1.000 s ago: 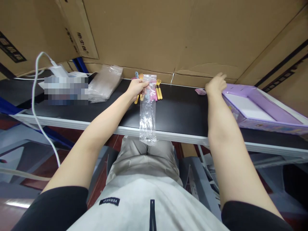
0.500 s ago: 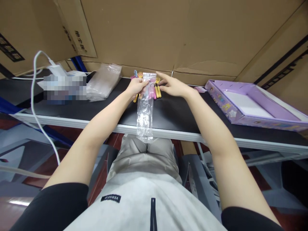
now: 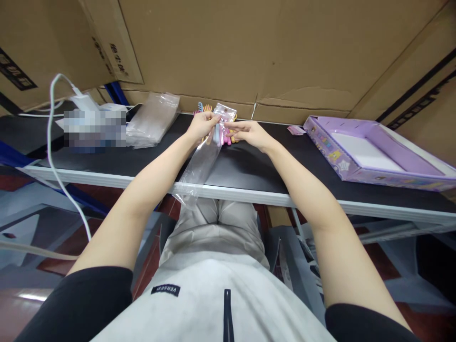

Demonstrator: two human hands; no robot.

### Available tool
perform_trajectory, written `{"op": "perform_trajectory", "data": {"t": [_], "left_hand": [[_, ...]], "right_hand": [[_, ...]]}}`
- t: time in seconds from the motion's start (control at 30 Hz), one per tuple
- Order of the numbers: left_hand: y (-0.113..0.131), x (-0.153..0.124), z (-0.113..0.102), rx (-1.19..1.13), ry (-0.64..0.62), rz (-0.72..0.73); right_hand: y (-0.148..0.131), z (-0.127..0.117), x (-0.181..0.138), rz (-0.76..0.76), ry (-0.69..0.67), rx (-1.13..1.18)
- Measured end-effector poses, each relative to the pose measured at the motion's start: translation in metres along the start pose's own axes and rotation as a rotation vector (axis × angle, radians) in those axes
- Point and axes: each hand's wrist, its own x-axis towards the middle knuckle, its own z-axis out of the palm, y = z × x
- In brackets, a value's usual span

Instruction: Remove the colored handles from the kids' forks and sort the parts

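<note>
My left hand (image 3: 204,126) is closed in a pinch on the upper part of a clear plastic bag (image 3: 204,164). The bag's top flap (image 3: 225,111) points up and to the right, while its long lower end hangs slanting over the table's front edge. My right hand (image 3: 249,134) has its fingers stretched out to the left, the tips at the bag's right side; whether they press on it I cannot tell. Small colourful forks (image 3: 204,108) lie behind and under the hands, with blue, orange and pink tines at the left. Pink and yellow handles (image 3: 228,139) show between the hands, partly covered.
A stack of clear plastic bags (image 3: 153,121) lies at the left, beside a blurred-out patch and a white charger with its cable (image 3: 53,156). On the right stands an open purple box (image 3: 356,171), with a small pink packet (image 3: 296,130) near it. Cardboard (image 3: 228,52) walls the back.
The bag has swung from hanging straight to slanting down-left, its top tilting right. My right hand has moved left and down to the bag, over the yellow forks. My left hand keeps its grip.
</note>
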Motion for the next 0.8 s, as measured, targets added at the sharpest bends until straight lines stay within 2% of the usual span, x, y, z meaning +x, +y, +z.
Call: {"op": "perform_trajectory", "data": {"t": [0.13,0.3,0.43,0.57,0.7,0.8], "left_hand": [[-0.002,0.002,0.001,-0.008,-0.007,-0.023],[-0.003,0.008,0.003,-0.050,0.062,0.012],[-0.005,0.009,0.002,-0.069,0.040,0.001],[-0.008,0.009,0.002,-0.040,0.049,0.013],[-0.006,0.003,0.004,0.103,0.155,0.178],[-0.003,-0.003,0.005,0.279,0.087,0.433]], "right_hand": [[-0.003,-0.002,-0.003,0.044,0.006,0.027],[-0.005,-0.002,-0.006,0.075,-0.009,0.045],[-0.005,0.000,-0.006,0.070,-0.022,0.054],[-0.007,0.002,-0.006,0.035,0.057,0.047],[-0.009,0.000,-0.004,0.004,0.225,0.032],[-0.008,-0.005,0.001,-0.034,0.389,0.049]]}}
